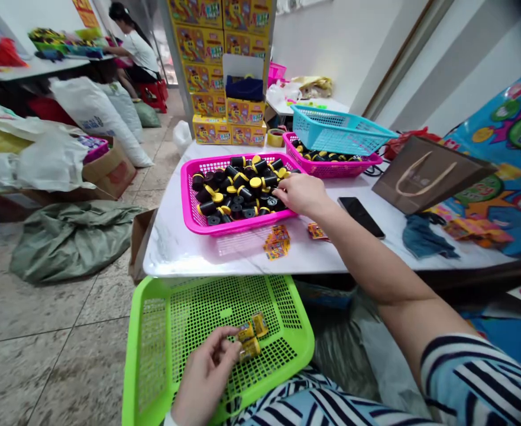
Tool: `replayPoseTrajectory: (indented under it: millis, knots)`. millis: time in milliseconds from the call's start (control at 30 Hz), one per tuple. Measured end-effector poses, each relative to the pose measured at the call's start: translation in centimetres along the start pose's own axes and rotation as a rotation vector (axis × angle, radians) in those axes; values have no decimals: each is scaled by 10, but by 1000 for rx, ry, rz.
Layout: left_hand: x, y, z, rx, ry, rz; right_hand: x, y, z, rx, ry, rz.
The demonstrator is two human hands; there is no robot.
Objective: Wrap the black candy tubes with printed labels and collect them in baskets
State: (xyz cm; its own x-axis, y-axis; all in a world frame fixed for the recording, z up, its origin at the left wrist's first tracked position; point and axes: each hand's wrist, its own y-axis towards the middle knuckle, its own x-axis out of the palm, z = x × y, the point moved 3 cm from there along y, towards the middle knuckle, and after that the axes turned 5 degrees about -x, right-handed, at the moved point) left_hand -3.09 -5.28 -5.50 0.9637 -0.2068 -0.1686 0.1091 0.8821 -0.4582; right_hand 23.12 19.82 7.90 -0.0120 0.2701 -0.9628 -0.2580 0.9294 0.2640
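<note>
Grip of the right hand (pixel 304 192) is curled at the 3 o'clock side of the pink basket (pixel 188 222), among black-and-yellow containers (pixel 245 193); whether it grasps one, I cannot tell. At 6 o'clock from there, in the green basket (pixel 131 355), the left hand (pixel 207 373) has its fingertips at yellow-wrapped pieces (pixel 249 349), its hold unclear. Small orange labels (pixel 278 242) lie on the tabletop (pixel 175 254) at the pink basket's 5 o'clock.
</note>
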Motion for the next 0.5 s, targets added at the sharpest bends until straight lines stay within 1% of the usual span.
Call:
replayPoseTrajectory:
  millis: [33,100,133,200,267,300,333,367,433,500]
  knots:
    - [-2,2,3,25,63,8,-2,-4,1,9,3,-7]
    - [-6,8,13,71,170,-15,-9,-11,0,22,44,-10]
    - [-7,11,20,97,209,-35,-14,-16,-3,12,89,16]
    - [-9,17,36,160,260,-56,-23,-31,-16,-83,241,99]
    - [-9,21,50,204,276,-55,-26,-53,-32,-252,454,129]
    - [-8,23,55,208,263,-55,-23,-66,-39,-323,547,114]
    - [-6,25,57,195,237,-65,-17,-78,-45,-359,607,91]
    - [-3,26,56,170,200,-85,-8,-89,-48,-356,626,69]
    - [4,29,50,100,113,-148,16,-106,-47,-261,585,50]
    - [9,30,43,43,40,-195,40,-116,-42,-163,561,49]
